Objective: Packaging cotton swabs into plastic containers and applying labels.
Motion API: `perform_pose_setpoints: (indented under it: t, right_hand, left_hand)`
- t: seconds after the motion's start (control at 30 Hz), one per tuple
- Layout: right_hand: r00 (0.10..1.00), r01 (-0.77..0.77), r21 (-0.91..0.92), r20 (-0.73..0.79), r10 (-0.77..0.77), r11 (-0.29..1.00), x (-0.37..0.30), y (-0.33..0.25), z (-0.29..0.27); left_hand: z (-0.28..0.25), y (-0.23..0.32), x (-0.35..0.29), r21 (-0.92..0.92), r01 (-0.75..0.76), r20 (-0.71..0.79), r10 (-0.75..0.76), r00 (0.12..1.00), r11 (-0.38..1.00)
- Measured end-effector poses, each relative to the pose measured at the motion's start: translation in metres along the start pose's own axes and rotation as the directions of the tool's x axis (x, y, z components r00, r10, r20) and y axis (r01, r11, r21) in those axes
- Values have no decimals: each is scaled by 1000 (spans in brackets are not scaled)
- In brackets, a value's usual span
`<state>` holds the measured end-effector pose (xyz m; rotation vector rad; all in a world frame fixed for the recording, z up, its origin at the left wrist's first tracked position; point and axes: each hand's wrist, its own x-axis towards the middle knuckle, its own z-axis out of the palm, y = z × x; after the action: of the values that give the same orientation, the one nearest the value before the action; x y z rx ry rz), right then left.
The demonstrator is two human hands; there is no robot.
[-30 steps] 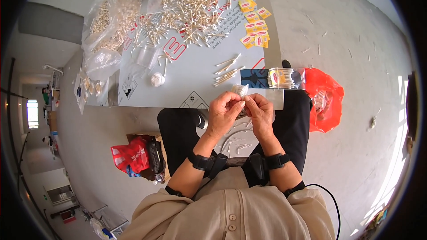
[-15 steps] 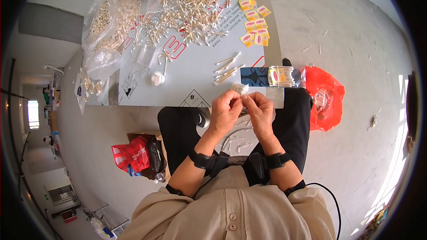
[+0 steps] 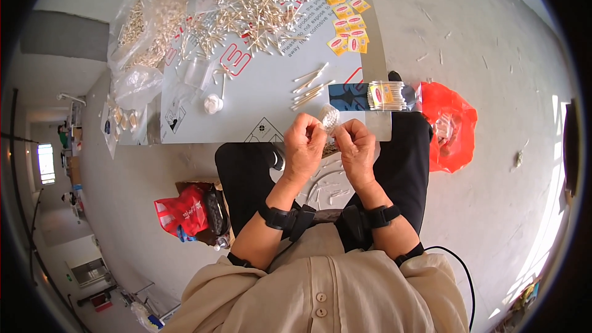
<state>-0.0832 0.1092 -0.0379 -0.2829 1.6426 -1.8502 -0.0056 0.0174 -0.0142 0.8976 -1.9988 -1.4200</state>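
Near the table's front edge, a bundle of cotton swabs (image 3: 329,117) shows its white tips between my hands. My left hand (image 3: 304,143) is closed at the bundle's left side, thumb and fingers pinched. My right hand (image 3: 357,151) pinches at its right side, a short way from the left. Whether a clear bag wraps the bundle I cannot tell. Just beyond lie several loose cotton swabs (image 3: 311,94). To the right, a packed bundle of swabs with a yellow card (image 3: 387,95) rests by a dark blue patch (image 3: 348,97).
A large heap of swabs (image 3: 256,9) and a clear bag of swabs (image 3: 157,28) cover the far left. Yellow cards (image 3: 350,23) lie at the far right, near a white round thing (image 3: 213,104)'s table (image 3: 246,95). A red bag (image 3: 453,126) hangs at the right.
My hands have moved slightly apart, the left a little left and up. The swab bundle between them now shows more of its white tips. The whole view has shifted slightly.
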Motion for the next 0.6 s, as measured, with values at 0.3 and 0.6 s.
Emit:
perform_pose_setpoints:
  t: [0.3, 0.6]
  right_hand:
    - [1000, -17, 48, -12, 18, 999, -7, -4, 1]
    - [999, -48, 122, 6, 48, 991, -7, 7, 5]
  left_hand:
    - [-8, 18, 2, 245, -174, 5, 179, 984, 954]
    - [-15, 27, 11, 338, -404, 214, 349, 913, 850]
